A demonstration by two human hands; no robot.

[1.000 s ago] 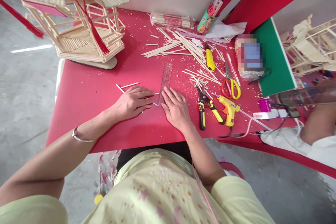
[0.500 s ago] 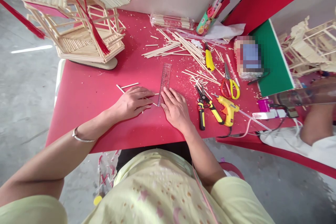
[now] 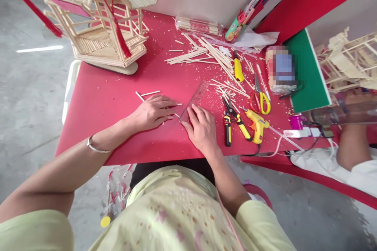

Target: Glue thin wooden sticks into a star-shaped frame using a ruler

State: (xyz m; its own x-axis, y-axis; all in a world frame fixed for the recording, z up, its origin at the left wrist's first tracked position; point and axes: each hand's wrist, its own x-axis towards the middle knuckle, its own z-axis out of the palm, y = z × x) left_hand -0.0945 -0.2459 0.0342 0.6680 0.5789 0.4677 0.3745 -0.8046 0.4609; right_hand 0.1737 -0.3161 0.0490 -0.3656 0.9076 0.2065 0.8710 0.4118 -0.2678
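Over a small arrangement of thin wooden sticks (image 3: pixel 139 96) on the red table, my left hand (image 3: pixel 151 114) rests with its fingers closed down on them. Stick ends stick out beyond its fingertips, while its palm hides the middle. My right hand (image 3: pixel 202 127) grips the near end of a clear plastic ruler (image 3: pixel 198 95) between thumb and fingers. The ruler lies slanted on the table, its near end close to the stick tips by my left fingers. Whether ruler and sticks touch I cannot tell.
A stick-built pavilion model (image 3: pixel 112 47) with red tassels stands at back left. Loose sticks (image 3: pixel 188 55), a yellow utility knife (image 3: pixel 238 68), scissors (image 3: pixel 259 96), cutters (image 3: pixel 232 119) and a yellow glue gun (image 3: pixel 257 124) lie to the right. Another person's arm (image 3: pixel 353 141) is at far right.
The ruler has turned from nearly upright to a slant, its far end swinging right. My right hand has shifted with it; my left hand stays on the sticks. The camera view has moved slightly.
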